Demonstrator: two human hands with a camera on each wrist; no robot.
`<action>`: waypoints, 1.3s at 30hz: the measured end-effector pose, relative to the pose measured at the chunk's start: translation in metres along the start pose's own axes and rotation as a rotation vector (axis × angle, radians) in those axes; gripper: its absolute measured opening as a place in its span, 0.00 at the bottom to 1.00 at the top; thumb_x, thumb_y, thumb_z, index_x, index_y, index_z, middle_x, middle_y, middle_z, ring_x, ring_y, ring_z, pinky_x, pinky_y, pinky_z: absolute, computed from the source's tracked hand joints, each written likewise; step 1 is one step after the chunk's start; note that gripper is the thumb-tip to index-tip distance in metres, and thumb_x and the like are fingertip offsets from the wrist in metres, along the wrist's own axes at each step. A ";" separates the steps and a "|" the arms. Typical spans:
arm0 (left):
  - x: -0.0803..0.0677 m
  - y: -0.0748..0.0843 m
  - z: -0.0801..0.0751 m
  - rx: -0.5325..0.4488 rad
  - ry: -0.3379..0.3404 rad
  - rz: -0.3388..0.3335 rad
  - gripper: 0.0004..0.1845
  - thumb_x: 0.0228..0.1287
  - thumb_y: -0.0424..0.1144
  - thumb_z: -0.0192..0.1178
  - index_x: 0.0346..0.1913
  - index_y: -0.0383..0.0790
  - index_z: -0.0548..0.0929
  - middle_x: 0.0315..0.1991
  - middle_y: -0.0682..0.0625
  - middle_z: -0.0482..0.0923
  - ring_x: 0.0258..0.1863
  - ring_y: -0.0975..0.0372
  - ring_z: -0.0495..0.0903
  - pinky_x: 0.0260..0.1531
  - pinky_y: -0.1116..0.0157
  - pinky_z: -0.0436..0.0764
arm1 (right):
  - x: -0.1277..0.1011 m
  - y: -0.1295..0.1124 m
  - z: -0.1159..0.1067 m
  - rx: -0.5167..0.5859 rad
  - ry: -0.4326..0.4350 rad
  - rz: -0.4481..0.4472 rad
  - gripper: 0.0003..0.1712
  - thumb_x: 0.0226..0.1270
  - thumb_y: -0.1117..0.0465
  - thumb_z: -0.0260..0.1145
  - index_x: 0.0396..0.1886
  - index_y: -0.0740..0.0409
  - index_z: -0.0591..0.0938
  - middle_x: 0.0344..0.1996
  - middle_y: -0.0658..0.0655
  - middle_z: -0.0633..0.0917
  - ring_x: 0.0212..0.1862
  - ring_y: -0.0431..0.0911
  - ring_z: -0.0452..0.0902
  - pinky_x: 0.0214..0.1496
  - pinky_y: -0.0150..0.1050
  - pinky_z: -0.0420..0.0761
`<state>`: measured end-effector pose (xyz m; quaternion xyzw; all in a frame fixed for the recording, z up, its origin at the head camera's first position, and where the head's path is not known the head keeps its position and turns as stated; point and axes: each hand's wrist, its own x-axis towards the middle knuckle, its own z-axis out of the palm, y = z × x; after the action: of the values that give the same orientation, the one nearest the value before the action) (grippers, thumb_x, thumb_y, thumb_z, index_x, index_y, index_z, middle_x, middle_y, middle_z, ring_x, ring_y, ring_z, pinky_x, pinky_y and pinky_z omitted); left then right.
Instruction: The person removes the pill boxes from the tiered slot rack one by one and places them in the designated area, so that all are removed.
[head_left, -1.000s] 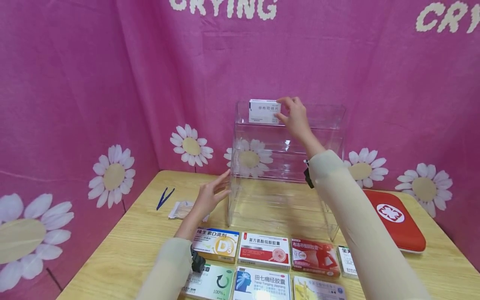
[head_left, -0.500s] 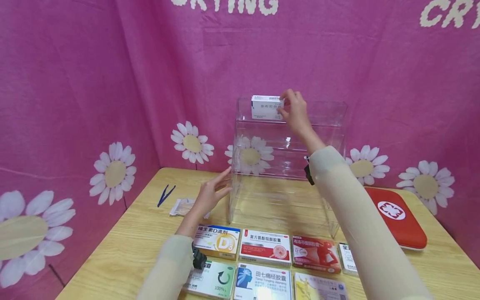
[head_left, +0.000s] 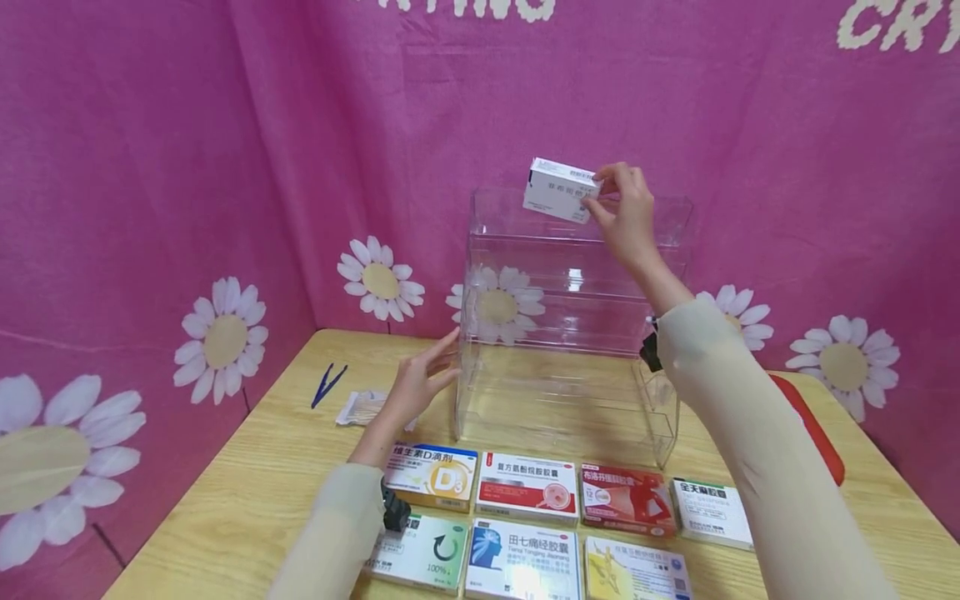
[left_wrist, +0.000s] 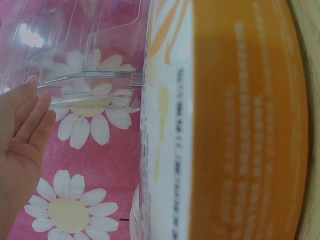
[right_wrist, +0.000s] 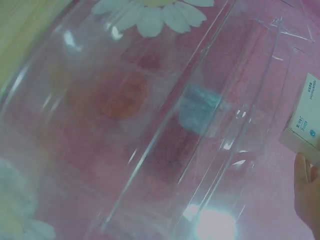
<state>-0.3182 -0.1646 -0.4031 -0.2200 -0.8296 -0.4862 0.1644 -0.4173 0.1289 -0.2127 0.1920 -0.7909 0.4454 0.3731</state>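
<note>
From the head view I am seeing my right hand [head_left: 626, 212] pinching a small white box [head_left: 561, 190], tilted, above the top edge of the clear acrylic shelf [head_left: 570, 325]. My left hand [head_left: 420, 385] is resting flat, fingers straight, against the shelf's left wall. The shelf is standing on a wooden table [head_left: 247, 475] with medicine boxes [head_left: 525, 521] in rows near me, ringed by a pink daisy curtain [head_left: 187, 208].

From the left wrist, straight fingers [left_wrist: 25, 120] are touching the acrylic edge.

From the right wrist, fingertips [right_wrist: 306, 192] are gripping the box's corner.
</note>
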 end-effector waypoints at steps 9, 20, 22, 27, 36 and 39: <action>-0.002 -0.002 0.001 0.016 0.006 -0.012 0.34 0.61 0.27 0.64 0.71 0.40 0.67 0.60 0.36 0.78 0.55 0.45 0.83 0.57 0.56 0.83 | -0.035 0.010 -0.037 -0.034 -0.010 -0.007 0.18 0.61 0.71 0.69 0.49 0.71 0.75 0.40 0.44 0.70 0.47 0.35 0.76 0.58 0.27 0.84; 0.002 -0.003 -0.002 0.028 0.006 -0.015 0.35 0.61 0.27 0.64 0.71 0.42 0.68 0.58 0.35 0.79 0.54 0.44 0.83 0.56 0.55 0.84 | -0.090 0.025 -0.090 -0.029 -0.048 -0.048 0.20 0.58 0.74 0.70 0.50 0.72 0.75 0.41 0.43 0.71 0.46 0.22 0.73 0.50 0.12 0.79; 0.002 -0.003 -0.004 0.031 0.008 -0.016 0.34 0.61 0.28 0.64 0.71 0.42 0.68 0.58 0.35 0.80 0.54 0.44 0.83 0.56 0.55 0.84 | -0.101 0.028 -0.097 -0.016 -0.046 -0.048 0.20 0.57 0.76 0.69 0.49 0.73 0.75 0.41 0.46 0.73 0.46 0.23 0.73 0.49 0.12 0.79; 0.003 -0.003 -0.007 0.044 0.006 -0.018 0.34 0.62 0.29 0.64 0.71 0.42 0.68 0.58 0.35 0.80 0.54 0.44 0.83 0.56 0.55 0.84 | -0.128 0.035 -0.115 -0.017 -0.056 -0.027 0.20 0.55 0.79 0.69 0.48 0.73 0.75 0.42 0.43 0.73 0.44 0.23 0.75 0.48 0.11 0.78; 0.001 -0.004 -0.013 0.036 0.006 -0.052 0.35 0.62 0.29 0.64 0.72 0.42 0.67 0.59 0.35 0.78 0.56 0.43 0.81 0.57 0.54 0.83 | -0.178 0.044 -0.143 -0.091 -0.151 -0.030 0.23 0.52 0.82 0.68 0.49 0.72 0.75 0.42 0.34 0.71 0.42 0.18 0.75 0.45 0.09 0.76; 0.001 -0.004 -0.014 0.029 0.003 -0.058 0.35 0.62 0.28 0.64 0.72 0.42 0.67 0.60 0.35 0.78 0.56 0.43 0.81 0.58 0.54 0.83 | -0.197 0.048 -0.150 -0.116 -0.166 -0.057 0.24 0.49 0.83 0.69 0.48 0.72 0.76 0.42 0.32 0.72 0.44 0.18 0.74 0.47 0.08 0.75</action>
<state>-0.3201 -0.1783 -0.3994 -0.1929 -0.8423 -0.4790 0.1546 -0.2579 0.2762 -0.3408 0.2288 -0.8377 0.3708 0.3292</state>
